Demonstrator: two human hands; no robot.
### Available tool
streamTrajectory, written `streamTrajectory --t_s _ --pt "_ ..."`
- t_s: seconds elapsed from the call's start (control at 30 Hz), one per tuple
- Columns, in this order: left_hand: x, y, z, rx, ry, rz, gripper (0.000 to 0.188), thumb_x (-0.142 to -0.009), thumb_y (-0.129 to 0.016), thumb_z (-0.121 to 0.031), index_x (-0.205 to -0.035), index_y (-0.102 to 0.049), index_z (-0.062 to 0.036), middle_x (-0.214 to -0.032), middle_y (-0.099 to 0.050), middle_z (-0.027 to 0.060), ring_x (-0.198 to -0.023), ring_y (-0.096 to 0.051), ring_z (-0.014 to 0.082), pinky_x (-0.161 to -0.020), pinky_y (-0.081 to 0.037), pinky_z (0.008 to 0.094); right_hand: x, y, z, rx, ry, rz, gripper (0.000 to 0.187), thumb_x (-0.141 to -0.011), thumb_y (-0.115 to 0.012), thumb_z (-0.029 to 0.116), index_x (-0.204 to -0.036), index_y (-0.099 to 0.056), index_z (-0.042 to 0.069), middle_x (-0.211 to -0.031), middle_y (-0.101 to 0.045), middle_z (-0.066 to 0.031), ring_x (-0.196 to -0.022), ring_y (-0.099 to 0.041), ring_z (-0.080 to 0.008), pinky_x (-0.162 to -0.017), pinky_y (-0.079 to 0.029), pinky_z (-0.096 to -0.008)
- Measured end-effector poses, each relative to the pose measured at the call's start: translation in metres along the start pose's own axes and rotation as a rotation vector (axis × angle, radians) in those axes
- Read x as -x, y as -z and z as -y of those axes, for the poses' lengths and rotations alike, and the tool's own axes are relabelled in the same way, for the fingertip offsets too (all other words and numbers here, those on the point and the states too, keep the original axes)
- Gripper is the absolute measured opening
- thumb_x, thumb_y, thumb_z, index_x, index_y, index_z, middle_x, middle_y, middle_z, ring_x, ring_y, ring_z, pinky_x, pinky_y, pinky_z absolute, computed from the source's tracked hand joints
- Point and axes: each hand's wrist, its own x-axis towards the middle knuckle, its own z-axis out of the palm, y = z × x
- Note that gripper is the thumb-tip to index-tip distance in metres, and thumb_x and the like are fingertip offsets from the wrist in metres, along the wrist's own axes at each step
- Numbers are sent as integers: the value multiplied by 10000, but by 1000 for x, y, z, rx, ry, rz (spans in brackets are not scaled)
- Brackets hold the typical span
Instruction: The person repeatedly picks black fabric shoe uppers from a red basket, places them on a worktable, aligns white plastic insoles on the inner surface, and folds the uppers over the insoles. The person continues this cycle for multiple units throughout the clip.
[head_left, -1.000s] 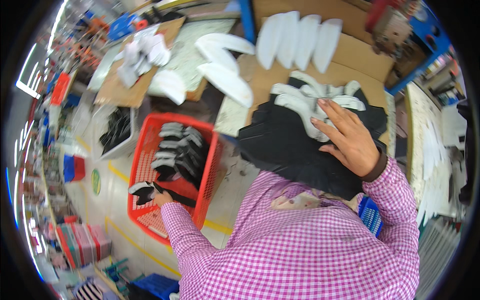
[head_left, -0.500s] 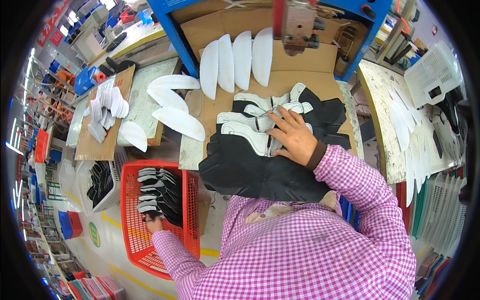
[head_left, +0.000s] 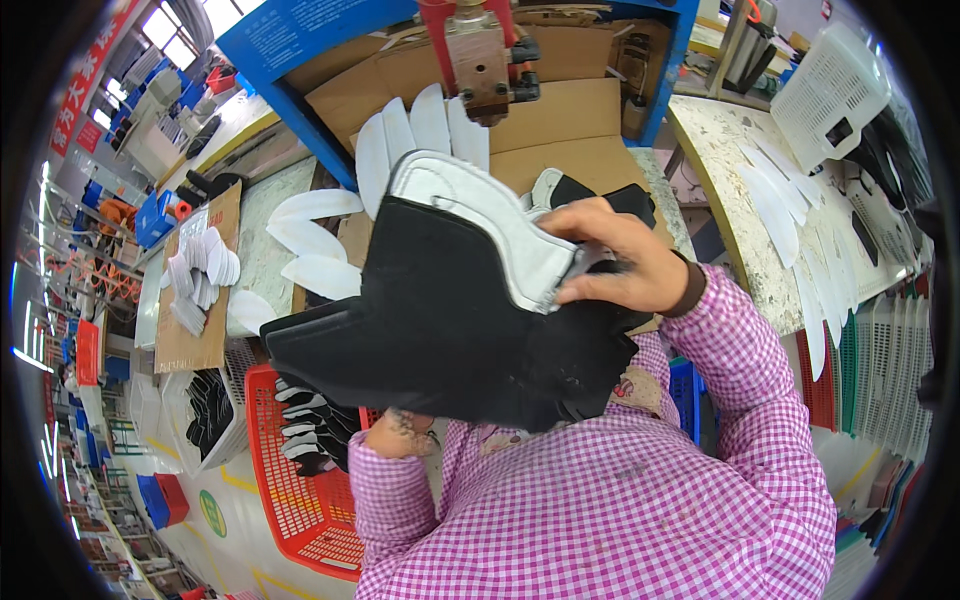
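My right hand [head_left: 617, 262] grips a stack of black shoe-upper pieces [head_left: 440, 320] by its white-lined top edge and holds it raised over the workbench. My left hand [head_left: 400, 435] is under the stack's lower edge, fingers curled against it, mostly hidden by the black material. Below it a red plastic basket [head_left: 290, 500] holds more black and white pieces [head_left: 310, 430]. Several white insole-shaped pieces [head_left: 420, 130] fan out on the cardboard behind the stack.
A red and grey machine head [head_left: 478, 55] hangs over the cardboard-covered bench [head_left: 580, 120] inside a blue frame. At left a board [head_left: 195, 300] carries small white pieces, with a white tub of black parts [head_left: 205, 420] below. At right stands a table with long white cutouts [head_left: 780, 200] and a white basket [head_left: 830, 95].
The black stack has been lifted off the bench and now fills the middle of the view. My left hand has come up from the red basket to the stack's underside. My head has tilted up.
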Motion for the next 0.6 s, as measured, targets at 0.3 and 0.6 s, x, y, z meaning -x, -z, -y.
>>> streamTrajectory --t_s 0.3,0.6 --pt "-63 -18 -2 702 5 -412 414 -856 -505 -8 -1267 -463 11 -1257 -543 212 -1148 -548 348 -977 -464 502 -1 3 -44 319 -32 -210 783 -777 -748 338 -1393 -369 41 -1351 -480 -160 -1185 -496 -254 -999 -371 -378" --pt "-126 7 23 683 -214 -404 319 -842 -562 -4 -1158 -562 42 -1229 -582 167 -1141 -562 292 -1009 -443 450 25 -1 -78 -880 -595 -334 463 -841 -671 107 -1254 -495 -7 -1178 -595 -129 -1065 -572 -186 -952 -438 -295"
